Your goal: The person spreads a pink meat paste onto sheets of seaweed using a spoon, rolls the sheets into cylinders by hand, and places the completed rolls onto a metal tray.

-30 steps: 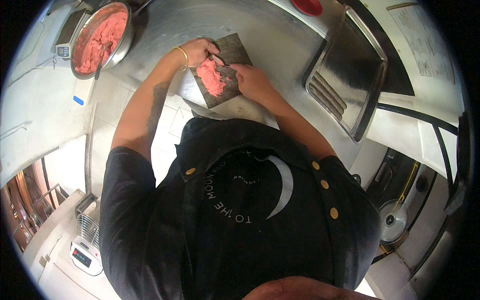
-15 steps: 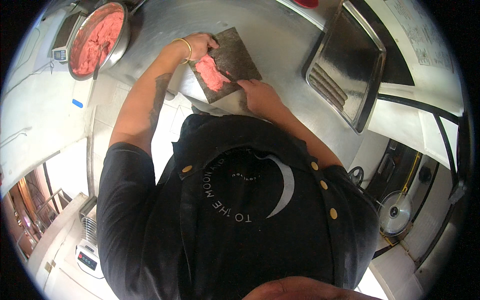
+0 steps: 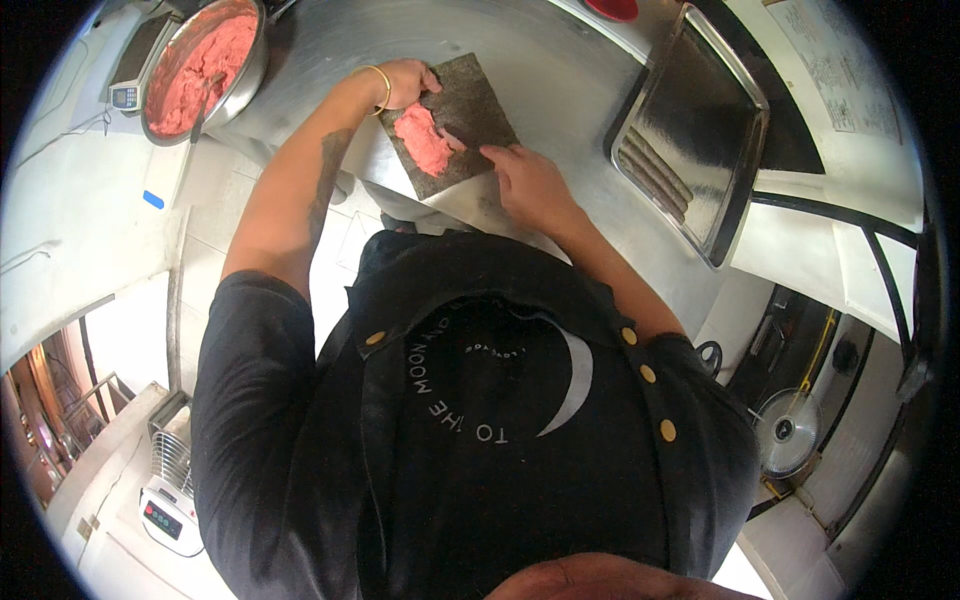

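The sheet (image 3: 478, 98), dark and flat, lies aslant at the near edge of the bench (image 3: 330, 50), its near corner close to that edge. A pink mound of paste (image 3: 424, 140) sits on its left half, thickest toward the sheet's left edge, with a thin, ragged spur pointing at the right hand (image 3: 532, 188). That hand has its fingers bent and its forefinger reaching to the sheet's right edge; whether it grips anything cannot be told. The left hand (image 3: 408, 82), with a gold bangle (image 3: 387, 88) at the wrist, curls its fingers over the sheet's far left corner, the thumb side toward the middle; whether it pinches or only presses cannot be told. At the bench's left end stands a steel bowl (image 3: 243, 98) holding more pink paste, with a handle (image 3: 199, 124) leaning over its near rim and a scale (image 3: 125, 97) just beside it. Toward the bench's right end lies a tray (image 3: 705, 105), well apart from the sheet; a few dark rolls (image 3: 656, 178) rest side by side at its left corner. A red dish (image 3: 612, 8), partly cut off, is near the bench's far edge.
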`<state>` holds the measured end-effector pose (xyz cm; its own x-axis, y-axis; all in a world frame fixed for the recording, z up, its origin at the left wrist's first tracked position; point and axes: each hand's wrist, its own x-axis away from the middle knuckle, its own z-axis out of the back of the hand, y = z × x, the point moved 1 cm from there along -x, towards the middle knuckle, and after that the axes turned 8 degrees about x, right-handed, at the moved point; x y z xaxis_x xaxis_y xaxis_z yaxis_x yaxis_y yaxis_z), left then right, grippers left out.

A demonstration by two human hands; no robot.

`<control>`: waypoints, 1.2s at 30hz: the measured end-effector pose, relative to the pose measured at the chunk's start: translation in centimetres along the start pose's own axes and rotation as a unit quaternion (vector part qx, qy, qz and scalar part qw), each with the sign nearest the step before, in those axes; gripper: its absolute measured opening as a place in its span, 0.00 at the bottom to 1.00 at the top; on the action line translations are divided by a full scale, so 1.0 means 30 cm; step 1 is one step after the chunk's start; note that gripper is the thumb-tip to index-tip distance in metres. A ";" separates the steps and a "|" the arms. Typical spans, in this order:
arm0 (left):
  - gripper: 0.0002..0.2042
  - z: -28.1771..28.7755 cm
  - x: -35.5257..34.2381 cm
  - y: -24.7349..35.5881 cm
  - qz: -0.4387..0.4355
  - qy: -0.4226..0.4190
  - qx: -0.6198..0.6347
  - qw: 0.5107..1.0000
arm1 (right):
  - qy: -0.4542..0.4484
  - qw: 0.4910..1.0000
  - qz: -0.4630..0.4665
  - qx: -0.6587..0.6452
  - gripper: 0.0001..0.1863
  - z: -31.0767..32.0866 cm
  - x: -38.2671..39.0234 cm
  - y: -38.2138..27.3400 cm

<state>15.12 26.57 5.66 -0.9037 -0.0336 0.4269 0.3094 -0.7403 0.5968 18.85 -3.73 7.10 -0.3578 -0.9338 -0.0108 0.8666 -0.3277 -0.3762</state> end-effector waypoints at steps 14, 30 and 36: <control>0.25 -0.012 -0.023 -0.022 -0.027 0.007 -0.047 0.999 | -0.070 0.985 0.096 0.121 0.23 0.094 -0.203 -0.030; 0.26 -0.016 -0.028 -0.023 -0.018 0.016 -0.029 0.999 | -0.128 0.976 0.127 0.121 0.22 0.086 -0.059 -0.046; 0.24 -0.030 -0.025 -0.040 0.001 0.020 -0.013 1.000 | -0.083 0.987 0.097 0.099 0.22 0.102 -0.055 -0.010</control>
<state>15.17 26.89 4.00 -0.9145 -0.0622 0.3999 0.3041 -0.7576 0.5776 20.24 -2.51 10.05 -0.1304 -0.9870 0.0937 0.9699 -0.1466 -0.1944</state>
